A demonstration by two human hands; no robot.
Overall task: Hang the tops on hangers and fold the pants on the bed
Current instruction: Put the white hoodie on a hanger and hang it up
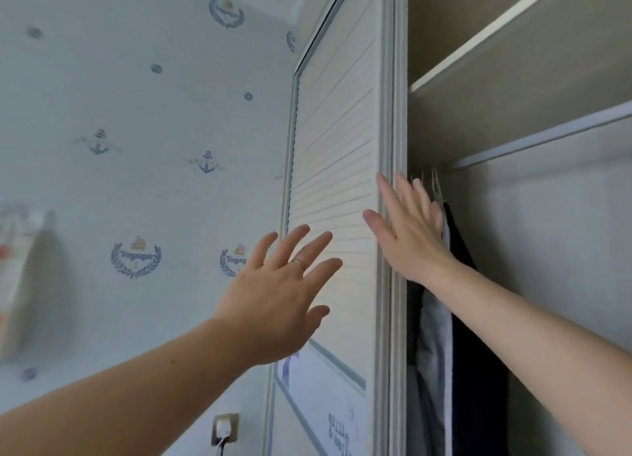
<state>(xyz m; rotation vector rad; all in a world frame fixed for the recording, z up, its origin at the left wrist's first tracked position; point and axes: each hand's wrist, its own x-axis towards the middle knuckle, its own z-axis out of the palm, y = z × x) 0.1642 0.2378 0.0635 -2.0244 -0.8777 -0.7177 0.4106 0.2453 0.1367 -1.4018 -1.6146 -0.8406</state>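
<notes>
**At the wardrobe, both hands raised and empty**

Wardrobe [547,250] open on its right side. The louvred sliding door [335,148] covers the left side. Shelf [496,55] above, with the rail [547,132] under it.

Two garments hang at the rail's left end, just beside the door edge: a pale top [434,336] and a dark one [475,370] right of it. Bed and pants are out of view.

Left hand [273,305] has its fingers spread wide in front of the louvres and holds nothing. Right hand [410,237] is also flat and spread, lying across the door's edge with fingertips near the hanger hooks [435,185]. Whether it touches them I cannot tell.

Likely step: fetching a hanger or moving the door. Best to take one hook only and lift it clear of the rail, keeping the fingers out of the door's track.

Room: pale wallpaper [136,113] with anchor motifs, and a wall socket [224,428] low down.
</notes>
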